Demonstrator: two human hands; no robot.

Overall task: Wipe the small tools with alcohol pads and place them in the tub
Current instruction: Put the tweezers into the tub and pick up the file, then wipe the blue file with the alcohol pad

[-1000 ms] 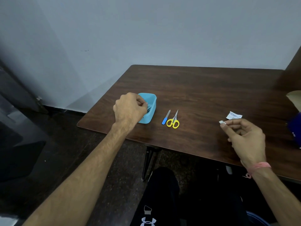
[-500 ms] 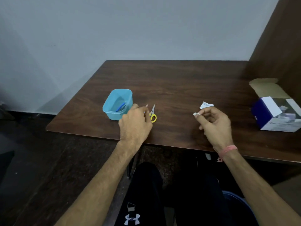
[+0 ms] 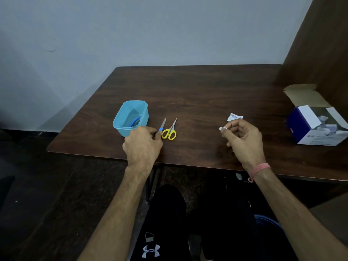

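Observation:
A light blue tub (image 3: 144,116) stands on the brown table (image 3: 197,91) with a blue-handled tool (image 3: 135,121) inside it. Just right of the tub lie a small blue-handled file (image 3: 163,124) and yellow-handled scissors (image 3: 170,131). My left hand (image 3: 143,145) is in front of the tub, its curled fingertips pinching the handle end of the file, which still lies on the table. My right hand (image 3: 243,140) hovers over the table's right half and pinches a small white alcohol pad (image 3: 222,128) between thumb and fingers.
A torn white pad wrapper (image 3: 234,117) lies just beyond my right hand. An open blue and white box (image 3: 316,125) of pads stands at the table's right edge beside a brown panel. My legs are below the table's front edge.
My left hand left the tub, moved right to the file and took its handle end. My right hand kept the pad. The view shifted right, showing the box.

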